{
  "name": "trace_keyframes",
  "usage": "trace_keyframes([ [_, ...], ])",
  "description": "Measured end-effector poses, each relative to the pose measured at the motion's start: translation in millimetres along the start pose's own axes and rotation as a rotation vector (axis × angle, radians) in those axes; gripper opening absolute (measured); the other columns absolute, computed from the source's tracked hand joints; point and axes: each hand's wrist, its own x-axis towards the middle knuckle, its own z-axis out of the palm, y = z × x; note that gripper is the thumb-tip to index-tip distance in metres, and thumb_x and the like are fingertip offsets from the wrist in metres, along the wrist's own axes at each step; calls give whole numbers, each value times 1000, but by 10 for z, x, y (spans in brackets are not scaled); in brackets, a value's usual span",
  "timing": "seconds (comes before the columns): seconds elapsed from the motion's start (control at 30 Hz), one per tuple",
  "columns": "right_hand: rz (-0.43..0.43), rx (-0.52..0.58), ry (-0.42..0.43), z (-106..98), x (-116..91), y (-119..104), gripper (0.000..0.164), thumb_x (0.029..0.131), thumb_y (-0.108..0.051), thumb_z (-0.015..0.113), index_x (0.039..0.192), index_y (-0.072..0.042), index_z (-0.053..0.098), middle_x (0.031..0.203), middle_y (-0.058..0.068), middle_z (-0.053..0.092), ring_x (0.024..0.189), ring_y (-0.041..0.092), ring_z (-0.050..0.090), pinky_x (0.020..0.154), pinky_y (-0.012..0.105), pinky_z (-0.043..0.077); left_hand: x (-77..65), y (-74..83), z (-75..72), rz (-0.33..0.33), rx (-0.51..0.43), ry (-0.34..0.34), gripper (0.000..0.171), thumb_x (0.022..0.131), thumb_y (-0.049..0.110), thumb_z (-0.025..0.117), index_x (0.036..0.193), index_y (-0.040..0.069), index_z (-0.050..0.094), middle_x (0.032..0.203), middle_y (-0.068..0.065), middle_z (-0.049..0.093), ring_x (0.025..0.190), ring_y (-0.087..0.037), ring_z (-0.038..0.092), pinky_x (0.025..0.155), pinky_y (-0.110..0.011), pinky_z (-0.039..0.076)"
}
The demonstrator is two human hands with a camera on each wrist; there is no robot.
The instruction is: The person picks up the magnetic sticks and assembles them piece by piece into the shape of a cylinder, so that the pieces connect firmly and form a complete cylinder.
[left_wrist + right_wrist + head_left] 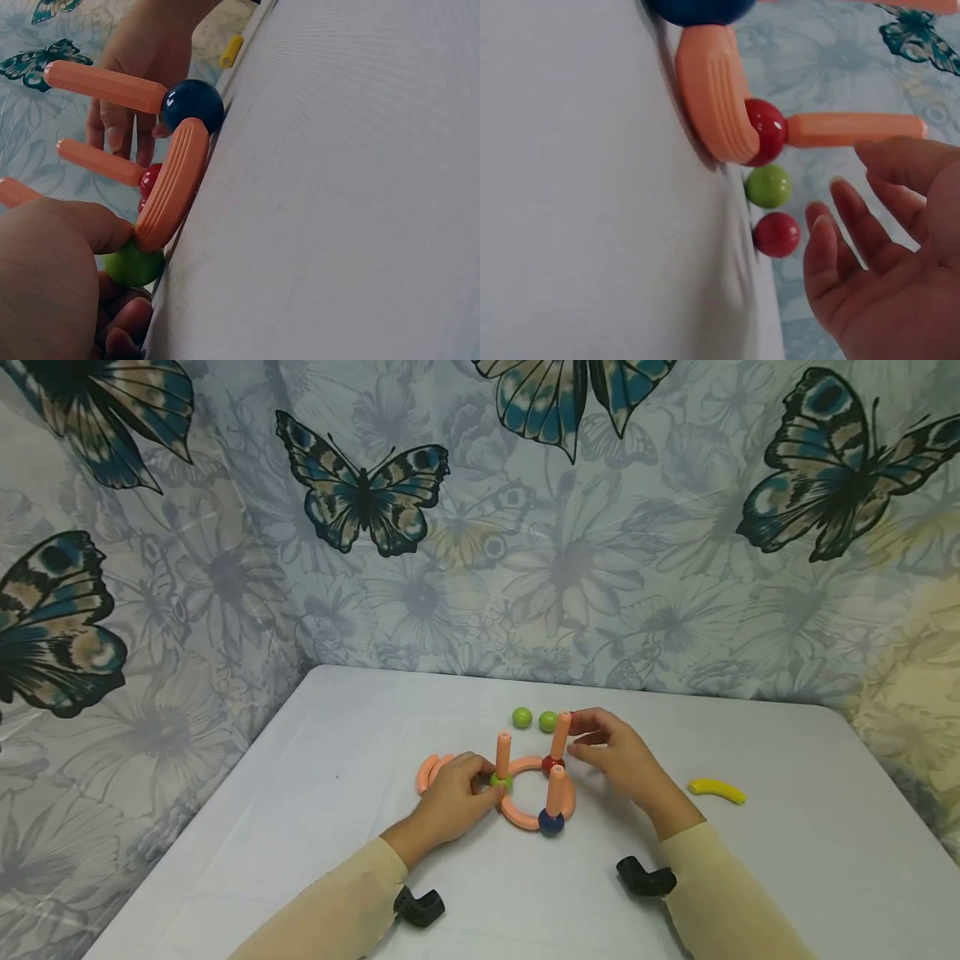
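Observation:
A ring of curved orange rods lies on the table, joined by a green ball, a red ball and a blue ball. Straight orange rods stand upright on these balls. My left hand pinches the green ball between thumb and fingers; the left wrist view shows the thumb against the curved rod too. At the far right of the ring is my right hand, fingers loosely bent and apart, thumb tip beside the rod on the red ball.
Two loose green balls sit behind the ring, and a loose red ball shows in the right wrist view. Spare curved orange rods lie behind my left hand. A yellow curved rod is off to the right on the white table.

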Motion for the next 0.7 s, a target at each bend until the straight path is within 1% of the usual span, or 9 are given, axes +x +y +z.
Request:
trace_keyframes([
  [0.07,-4,-1,30,-44,21,5,41,107,-11,72,146,-6,60,139,16,64,125,37,61,91,47,54,0,2,-1,-2,1,-1,19,101,26,79,113,11,77,102,9,66,82,-11,59,70,-31,52],
  [0.2,26,10,86,-91,94,62,44,109,-17,69,150,-5,57,143,18,60,126,37,57,90,48,54,-3,5,-1,-1,-4,1,19,101,25,80,113,11,77,103,7,67,80,-10,59,70,-31,51],
  [0.4,78,56,128,-86,232,258,52,110,-28,70,154,-6,54,150,19,53,126,36,58,90,43,54,-11,-1,17,-10,-4,-10,19,102,26,79,113,12,76,104,8,67,80,-9,58,70,-31,51],
  [0.53,88,51,125,-56,327,357,57,109,-33,72,156,-7,53,152,19,51,131,37,57,93,42,53,-12,3,9,-12,5,-3,18,101,26,80,112,12,76,103,8,67,80,-9,58,69,-30,52],
  [0.63,82,41,106,-29,397,396,57,107,-31,74,155,-8,54,154,18,51,131,38,57,94,43,53,-10,10,-1,-10,3,3,17,101,24,80,112,12,76,103,8,67,79,-9,58,69,-31,51],
  [0.7,73,23,94,-12,436,417,54,107,-27,74,154,-8,56,154,18,51,131,38,58,94,45,53,-8,14,-4,-7,-1,0,17,101,24,80,112,11,76,104,7,68,79,-9,58,69,-31,51],
])
